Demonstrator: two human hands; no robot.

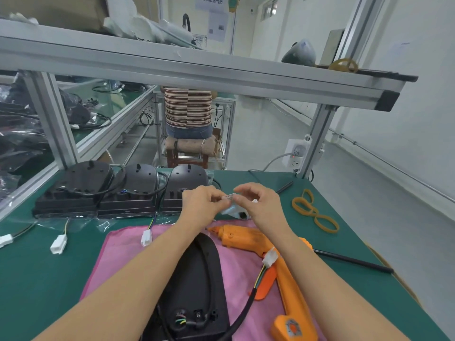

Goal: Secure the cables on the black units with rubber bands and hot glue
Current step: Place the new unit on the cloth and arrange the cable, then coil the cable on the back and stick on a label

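Both hands were raised above the middle of the green tabletop [37,274]. Left hand [200,201] and right hand [261,203] each pinched one end of a small white label strip [228,198], fingers curled, grip narrow on it. Print on the strip was too small to read. A pale crumpled bit of plastic [230,209] sat just below the fingers; whether either hand held it, cannot tell.

One black unit [194,286] lay on a pink cloth [123,262] at the near edge, between the forearms. Its black cable [246,308] curved off to the right and ended in a white connector [270,257], which rested on the orange hot glue gun [283,274]. The gun lay on the cloth just right of the unit, nozzle pointing toward the far edge.

Three more black units [103,190] stood in a row along the far edge, left of centre, touching one another. Their wires ran toward the near side, ending in white plugs [58,244].

Yellow rubber bands [312,210] lay loose near the right edge, well apart from the hands. A thin black rod [354,261] lay near the right edge, beyond the gun.
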